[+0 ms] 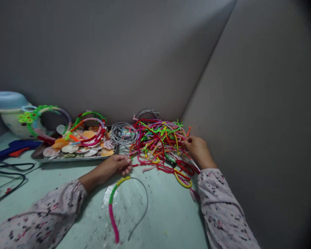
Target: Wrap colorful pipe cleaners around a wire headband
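Observation:
A headband (113, 221) lies on the table in front of me, its left side wrapped in pink, green and yellow fuzzy pipe cleaner and its right side bare grey wire. Just above its top, my left hand (118, 165) is closed in a pinch at the near left edge of a tangled pile of coloured pipe cleaners (158, 138). A bit of green strand shows at its fingertips. At the pile's right edge, my right hand (198, 150) is closed, thumb and finger pinching among the strands. Which strand it grips is partly hidden.
A metal tray (80, 159) of seashells stands left of the pile, with wrapped headbands (49, 109) on it. Coiled grey wire (124, 133) lies between. Far left are a lidded container (9, 100), a blue glue gun (10, 150) and black cords (15, 173). Grey walls close off the back and right.

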### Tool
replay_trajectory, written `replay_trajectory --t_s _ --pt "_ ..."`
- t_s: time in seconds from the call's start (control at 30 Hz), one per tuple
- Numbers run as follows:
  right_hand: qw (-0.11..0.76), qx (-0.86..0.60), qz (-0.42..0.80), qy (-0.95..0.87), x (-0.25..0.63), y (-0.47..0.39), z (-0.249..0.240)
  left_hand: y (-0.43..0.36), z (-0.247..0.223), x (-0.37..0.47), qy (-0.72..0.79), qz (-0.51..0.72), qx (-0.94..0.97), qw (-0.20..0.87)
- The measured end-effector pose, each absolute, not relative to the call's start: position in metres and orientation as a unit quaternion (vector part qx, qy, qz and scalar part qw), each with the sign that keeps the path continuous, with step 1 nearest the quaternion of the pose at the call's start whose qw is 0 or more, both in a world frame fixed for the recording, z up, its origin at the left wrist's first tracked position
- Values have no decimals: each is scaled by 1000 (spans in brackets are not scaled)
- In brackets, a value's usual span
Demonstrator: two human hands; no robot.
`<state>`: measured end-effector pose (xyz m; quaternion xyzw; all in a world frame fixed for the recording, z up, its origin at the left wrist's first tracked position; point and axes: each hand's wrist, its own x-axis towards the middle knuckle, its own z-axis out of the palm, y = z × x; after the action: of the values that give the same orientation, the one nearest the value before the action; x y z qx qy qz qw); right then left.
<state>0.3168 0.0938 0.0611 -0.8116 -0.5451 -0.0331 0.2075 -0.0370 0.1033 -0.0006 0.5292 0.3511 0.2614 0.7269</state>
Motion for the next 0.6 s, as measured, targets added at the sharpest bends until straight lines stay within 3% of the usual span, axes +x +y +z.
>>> replay_trajectory --t_s 0.2,0.4,0.6 --pt "154 -801 43 -577 312 101 40 103 1 -37 350 257 529 729" --pt "218 -783 70 -578 306 104 31 102 3 -36 350 259 526 731" --pt "297 -768 110 -557 306 101 52 102 3 -36 351 257 528 730"
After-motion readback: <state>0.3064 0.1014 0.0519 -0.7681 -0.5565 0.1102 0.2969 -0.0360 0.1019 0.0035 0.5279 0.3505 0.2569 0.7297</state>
